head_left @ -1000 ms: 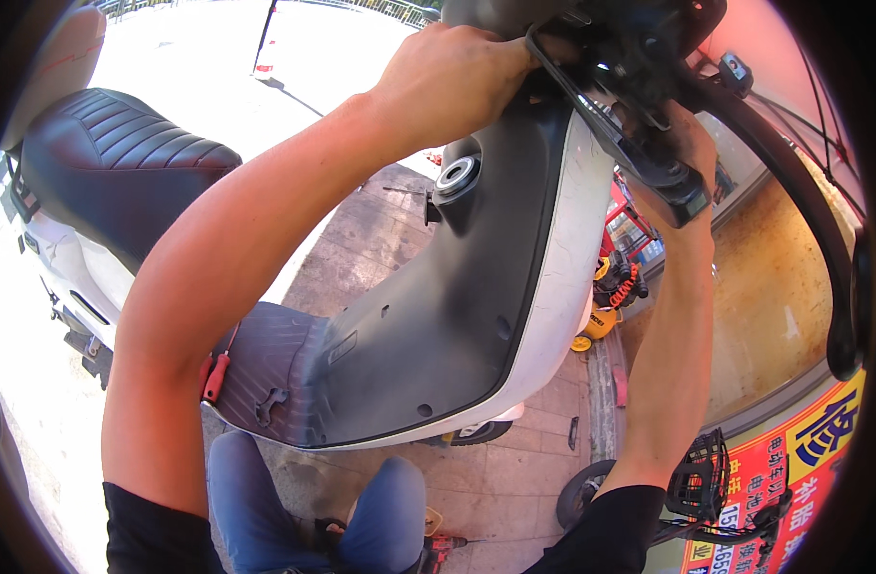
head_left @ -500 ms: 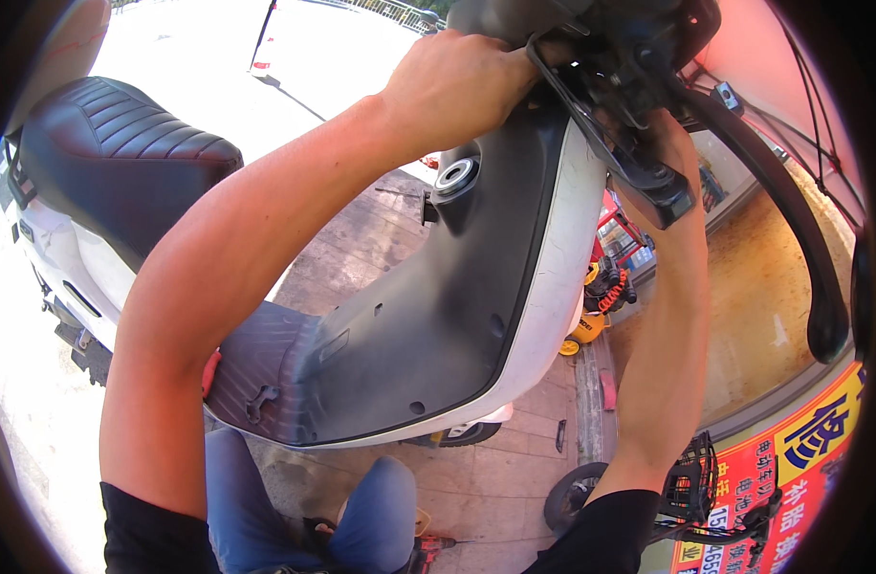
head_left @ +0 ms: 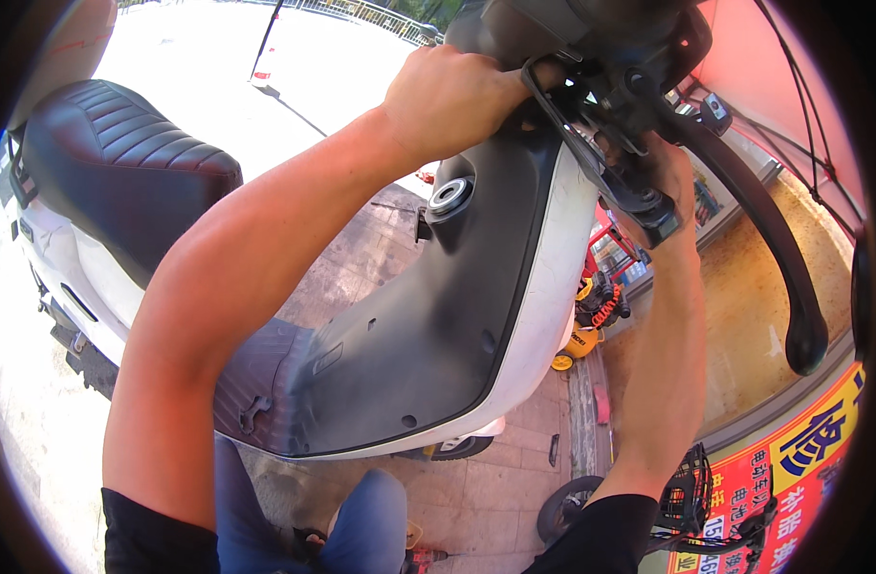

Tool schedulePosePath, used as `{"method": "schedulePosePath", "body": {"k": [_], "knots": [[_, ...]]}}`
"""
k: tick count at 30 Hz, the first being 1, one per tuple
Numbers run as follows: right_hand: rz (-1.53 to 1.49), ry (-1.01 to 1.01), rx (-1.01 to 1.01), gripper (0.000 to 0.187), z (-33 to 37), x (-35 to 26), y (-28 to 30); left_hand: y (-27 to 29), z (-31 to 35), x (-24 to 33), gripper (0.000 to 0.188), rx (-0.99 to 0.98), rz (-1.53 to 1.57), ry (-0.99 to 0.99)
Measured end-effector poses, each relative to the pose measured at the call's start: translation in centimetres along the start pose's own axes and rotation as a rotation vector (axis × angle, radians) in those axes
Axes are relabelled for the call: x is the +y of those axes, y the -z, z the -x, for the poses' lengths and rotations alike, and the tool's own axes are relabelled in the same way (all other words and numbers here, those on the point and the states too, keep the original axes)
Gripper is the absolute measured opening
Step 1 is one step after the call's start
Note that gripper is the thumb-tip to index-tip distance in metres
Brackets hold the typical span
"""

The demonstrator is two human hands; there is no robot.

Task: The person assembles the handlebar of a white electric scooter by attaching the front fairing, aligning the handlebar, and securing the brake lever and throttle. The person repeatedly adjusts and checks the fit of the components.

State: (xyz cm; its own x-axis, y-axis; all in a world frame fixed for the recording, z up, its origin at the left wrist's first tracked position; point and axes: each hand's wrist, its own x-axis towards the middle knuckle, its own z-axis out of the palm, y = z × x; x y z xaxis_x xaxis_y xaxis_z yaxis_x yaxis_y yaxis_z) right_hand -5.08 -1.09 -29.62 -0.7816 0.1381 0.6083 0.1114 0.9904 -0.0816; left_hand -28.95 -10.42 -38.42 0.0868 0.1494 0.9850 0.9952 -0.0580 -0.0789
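A scooter with a black inner front panel point(head_left: 428, 325) and white edging stands before me. My left hand point(head_left: 452, 100), fingers curled, reaches under the black handlebar housing point(head_left: 534, 33). Its fingertips go in behind a thin black bracket point(head_left: 560, 120), which hides what they hold. From the other side my right hand point(head_left: 669, 172) reaches up to the same underside. Dark parts and shadow cover its fingers. A black lever point(head_left: 777, 230) curves down to the right of it. Below my left hand is a round silver-rimmed lock point(head_left: 450, 195) on the panel.
The ribbed black seat point(head_left: 132, 143) is at the left. A small dark part point(head_left: 255, 413) lies on the footboard point(head_left: 256, 373). A yellow machine with an orange coiled hose point(head_left: 581, 340) stands on the paving beyond. A red drill point(head_left: 424, 557) lies near my knees, and a black basket point(head_left: 685, 488) is lower right.
The handlebar parts and lever have shifted slightly left and down in view, with a small shift of the whole picture. Both hands stay at the underside of the housing.
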Motion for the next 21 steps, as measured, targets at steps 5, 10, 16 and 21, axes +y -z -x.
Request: {"method": "schedulePosePath", "body": {"k": [5, 10, 16, 21], "knots": [[0.197, 0.117, 0.004, 0.056, 0.1, -1.6, 0.1, -0.2, 0.2, -0.1, 0.035, 0.006, 0.009, 0.008], [0.436, 0.362, 0.038, 0.024, -0.2, -3.4, 0.1, -0.1, 0.1, -0.2, 0.041, 0.042, 0.033, -0.013], [0.290, 0.223, -0.034, 0.041, -1.2, -2.3, -0.4, -0.3, 0.0, 0.1, 0.046, 0.019, -0.015, 0.010], [0.412, 0.324, -0.068, 0.053, -0.8, -1.9, 0.1, -0.6, 0.4, -0.5, 0.050, -0.034, 0.123, -0.012]]}}
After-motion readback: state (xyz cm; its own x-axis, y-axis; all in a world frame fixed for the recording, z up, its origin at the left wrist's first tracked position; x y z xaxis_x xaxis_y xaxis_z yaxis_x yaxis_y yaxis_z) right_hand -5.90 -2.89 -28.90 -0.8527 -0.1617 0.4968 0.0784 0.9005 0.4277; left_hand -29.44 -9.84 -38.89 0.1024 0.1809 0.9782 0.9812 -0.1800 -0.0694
